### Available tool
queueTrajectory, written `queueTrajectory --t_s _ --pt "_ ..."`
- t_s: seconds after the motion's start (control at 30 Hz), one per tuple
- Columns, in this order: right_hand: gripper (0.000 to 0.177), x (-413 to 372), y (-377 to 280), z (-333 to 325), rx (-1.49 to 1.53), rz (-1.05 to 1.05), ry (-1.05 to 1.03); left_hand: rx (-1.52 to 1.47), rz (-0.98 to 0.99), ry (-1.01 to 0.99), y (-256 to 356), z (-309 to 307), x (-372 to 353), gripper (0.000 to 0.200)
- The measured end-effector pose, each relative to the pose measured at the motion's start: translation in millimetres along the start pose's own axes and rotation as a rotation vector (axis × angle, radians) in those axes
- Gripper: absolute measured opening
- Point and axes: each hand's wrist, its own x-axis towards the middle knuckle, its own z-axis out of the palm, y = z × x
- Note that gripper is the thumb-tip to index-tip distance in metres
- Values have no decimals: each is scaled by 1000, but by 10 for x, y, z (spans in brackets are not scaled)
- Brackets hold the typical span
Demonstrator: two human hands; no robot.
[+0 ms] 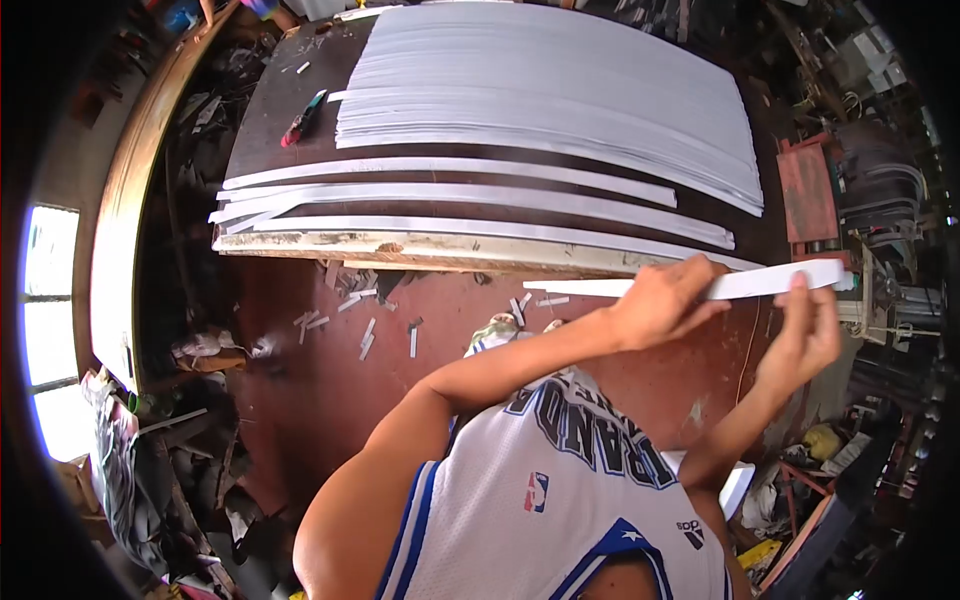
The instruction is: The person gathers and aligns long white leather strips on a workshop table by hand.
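A white strip [740,286] is held in front of me at the right, past the table's front edge. My left hand [665,305] is wrapped round its middle, and a narrower length sticks out to the left. Near its right end, my right hand [812,325] pinches the strip between thumb and fingers. Beyond my hands, several long white strips [480,198] lie across the dark table [290,110]. Behind them is a large pile of white strips [560,75] laid side by side.
A cutter with a red and teal handle [303,118] lies on the table, left of the pile. White scraps [368,335] are scattered on the red floor [320,400]. A long wooden board [145,180] stands at the left, and a reddish stand [806,190] at the right.
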Motion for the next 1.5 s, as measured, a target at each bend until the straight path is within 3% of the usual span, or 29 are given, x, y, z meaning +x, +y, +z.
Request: queueTrajectory --t_s 0.07,0.17,0.27,0.33,0.53,0.63,0.73,0.83,0.87,0.9,0.93,1.03,1.1,1.13,1.17,1.2,1.33,1.5 --pt "13 271 136 -271 -19 -16 44 21 37 19 -146 -24 -130 35" --pt "13 720 600 -855 140 12 114 140 -134 -78 -401 -71 -514 33" --pt "21 1129 1065 -1487 193 4 147 250 -147 13 -731 -78 -940 28" --pt "28 1484 1689 -2217 193 60 59 366 -205 -22 -949 -163 -1233 32" --pt "35 1769 2196 -2691 -53 111 105 583 -346 -30 -1178 -802 -1789 25" --pt "35 1986 2814 -3063 -65 151 5 760 -361 -37 -1294 -1211 -2172 21" --pt "34 2067 3140 -3079 -54 236 -9 894 -420 20 -1170 -1794 -2346 18" --pt "32 1920 2945 -2557 83 499 174 1071 -531 -58 -1082 -2611 -2560 23" --pt "34 1941 3167 -2592 83 566 178 1134 -490 -44 -1139 -2931 -2676 25" --pt "37 1898 3281 -2523 135 613 187 1190 -575 -112 -1041 -3223 -2664 29" --pt "40 1853 3451 -2469 138 645 181 1247 -597 -48 -1017 -3449 -2634 31" --pt "43 1543 3763 -2172 206 730 132 1446 -687 -112 -1070 -4320 -2696 19" --pt "41 1265 3809 -1766 252 820 127 1641 -526 -123 -1150 -4857 -2700 17" --pt "41 1177 4117 -1713 263 852 140 1677 -572 -255 -1098 -4897 -2578 11" --pt "41 1074 4060 -1495 266 877 140 1724 -428 -279 -1137 -5034 -2516 6" --pt "39 993 4177 -1373 262 921 117 1703 -582 -206 -1184 -5111 -2426 7" --pt "36 637 4300 -973 213 1031 103 1754 -439 -328 -1442 -5268 -2263 11" --pt "27 457 4404 -1095 147 1121 206 1706 -425 -415 -1527 -4926 -2086 8"
